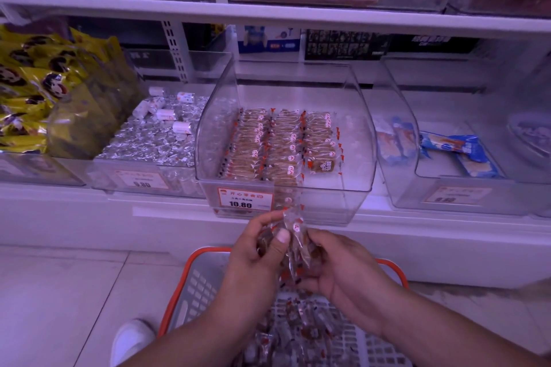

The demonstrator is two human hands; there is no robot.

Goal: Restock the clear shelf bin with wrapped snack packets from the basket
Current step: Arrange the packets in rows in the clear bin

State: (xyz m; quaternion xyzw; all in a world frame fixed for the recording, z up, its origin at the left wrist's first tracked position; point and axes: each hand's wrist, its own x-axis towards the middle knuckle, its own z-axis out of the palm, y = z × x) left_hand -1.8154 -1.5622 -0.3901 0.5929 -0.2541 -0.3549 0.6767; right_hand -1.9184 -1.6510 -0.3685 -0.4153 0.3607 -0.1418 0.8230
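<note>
Gripped between left hand (256,250) and right hand (340,265), fingers of both curled round it: a loose fistful of clear-wrapped brown snack packets with red-and-white marks (293,244), held above the orange-rimmed grey plastic basket (190,283) and just short of the clear plastic shelf bin with the 10.80 price tag (354,140) at twelve o'clock. Slippery wrappers, uneven bunch: likely to shed packets back into the basket or onto the pale floor tiles (74,292) at nine o'clock. Also at risk if dropped in carelessly: the three neat rows of packets (280,143) already in the bin.
</note>
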